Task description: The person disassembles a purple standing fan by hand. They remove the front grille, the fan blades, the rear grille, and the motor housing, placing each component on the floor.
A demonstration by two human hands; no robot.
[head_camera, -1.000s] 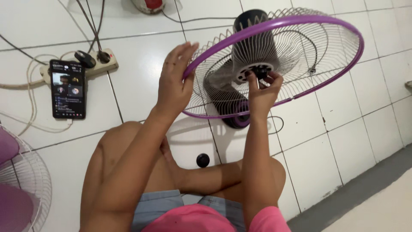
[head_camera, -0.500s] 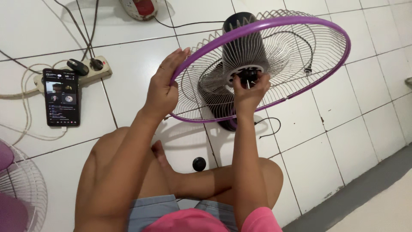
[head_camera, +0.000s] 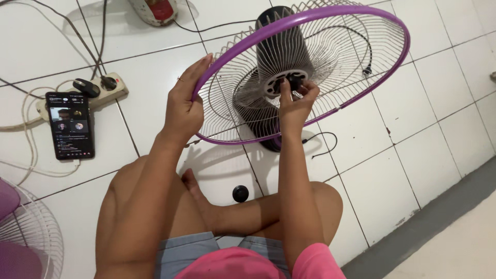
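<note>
A white tiled floor (head_camera: 423, 155) spreads under everything, and the person sits on it with bare knees drawn in below both hands. Held up between the hands is a wire fan guard (head_camera: 341, 67) with a purple rim, tilted, its ribbed grey motor housing (head_camera: 281, 54) rising behind the centre. The left hand (head_camera: 185, 106) is closed around the purple rim at its near-left edge, fingers curled over the top. The right hand (head_camera: 295, 103) is at the hub in the middle of the guard, its fingertips (head_camera: 285, 85) pinched together on a small dark part there; what exactly they pinch is too small to tell. Left of the left hand, well apart, a second fan guard (head_camera: 26, 232) lies at the frame edge. Nearer that hand lie a white power strip (head_camera: 116, 85) with 2 plugs and a black phone (head_camera: 70, 125) with a lit screen. Below the hands, just beside the knees, sits 1 small black round knob (head_camera: 240, 193).
</note>
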